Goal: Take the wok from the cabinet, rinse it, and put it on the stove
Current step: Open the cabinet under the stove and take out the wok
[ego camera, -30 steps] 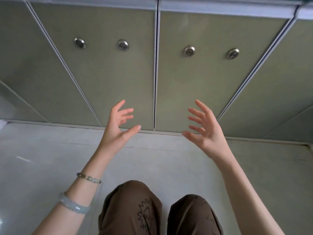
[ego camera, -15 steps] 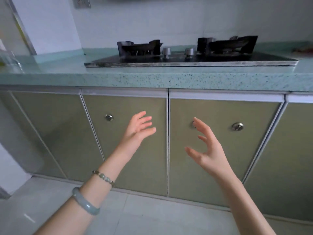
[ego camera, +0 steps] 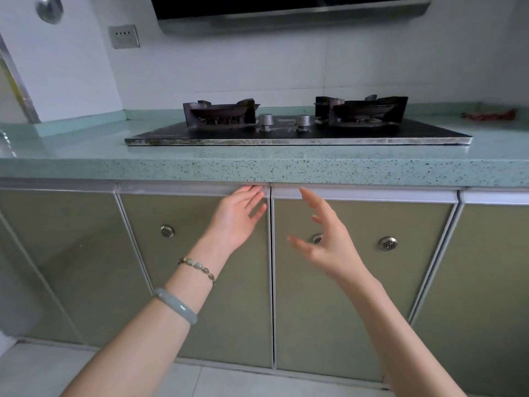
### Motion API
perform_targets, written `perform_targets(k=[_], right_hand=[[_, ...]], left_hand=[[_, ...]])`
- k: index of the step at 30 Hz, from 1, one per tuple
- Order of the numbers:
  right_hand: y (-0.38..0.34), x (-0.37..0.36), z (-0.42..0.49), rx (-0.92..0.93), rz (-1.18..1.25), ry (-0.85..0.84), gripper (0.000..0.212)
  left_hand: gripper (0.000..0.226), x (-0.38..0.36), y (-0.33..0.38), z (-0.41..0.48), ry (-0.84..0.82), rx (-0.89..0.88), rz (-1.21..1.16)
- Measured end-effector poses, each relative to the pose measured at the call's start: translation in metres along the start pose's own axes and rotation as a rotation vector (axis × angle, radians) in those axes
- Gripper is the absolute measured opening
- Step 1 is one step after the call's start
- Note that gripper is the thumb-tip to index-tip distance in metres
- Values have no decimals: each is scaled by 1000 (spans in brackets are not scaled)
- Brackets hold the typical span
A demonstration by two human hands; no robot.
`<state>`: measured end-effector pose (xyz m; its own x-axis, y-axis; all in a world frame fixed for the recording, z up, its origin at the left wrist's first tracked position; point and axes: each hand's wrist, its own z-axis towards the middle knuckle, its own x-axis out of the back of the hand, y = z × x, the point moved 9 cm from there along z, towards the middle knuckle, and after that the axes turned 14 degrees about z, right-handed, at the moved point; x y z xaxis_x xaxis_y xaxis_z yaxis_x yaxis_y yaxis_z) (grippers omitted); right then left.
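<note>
Cabinet doors (ego camera: pixel 243 325) closed under stove (ego camera: pixel 297 133), left hand (ego camera: pixel 237 219) spread at door top, right hand (ego camera: pixel 329 245) spread alongside

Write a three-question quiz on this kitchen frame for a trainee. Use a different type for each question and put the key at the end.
1. True or false: a wok already sits on the stove.
2. Multiple choice: the left hand reaches with straight fingers toward A) a stove knob, B) the top rail of a cabinet door, just under the countertop, C) the wall socket.
3. Fill in: the right hand holds ____.

Key: 1 false, nothing sits on it. 2 B. 3 nothing; its fingers are spread in front of the neighbouring door.
</note>
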<state>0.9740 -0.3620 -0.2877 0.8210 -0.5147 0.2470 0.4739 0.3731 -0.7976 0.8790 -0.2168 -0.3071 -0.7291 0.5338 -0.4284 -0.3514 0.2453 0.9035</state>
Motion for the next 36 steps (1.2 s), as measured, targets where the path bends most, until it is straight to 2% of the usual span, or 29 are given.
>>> perform_targets(k=[7, 12, 17, 20, 25, 28, 31, 36], right_hand=[[-6, -7, -2, -10, -24, -32, 74], [-24, -27, -3, -6, -48, -103, 74], [-47, -53, -5, 21, -50, -182, 71], [-65, -85, -14, 67, -43, -316, 69], [-93, -148, -29, 126, 48, -529, 56], [-108, -171, -34, 122, 94, -576, 60], [-129, -204, -45, 215, 85, -680, 66], [-155, -264, -52, 364, -18, -793, 68]], left_hand=[[48, -4, -8, -17, 15, 88, -189], [42, 6, -2, -51, 33, 126, -164], [36, 33, 12, -106, 58, 187, -38], [28, 52, 26, -141, 78, 184, 47], [33, 85, 47, -185, 110, 168, 202], [24, 113, 62, -209, 185, 154, 258], [21, 143, 86, -234, 272, 99, 405], [16, 198, 135, -271, 531, -48, 714]])
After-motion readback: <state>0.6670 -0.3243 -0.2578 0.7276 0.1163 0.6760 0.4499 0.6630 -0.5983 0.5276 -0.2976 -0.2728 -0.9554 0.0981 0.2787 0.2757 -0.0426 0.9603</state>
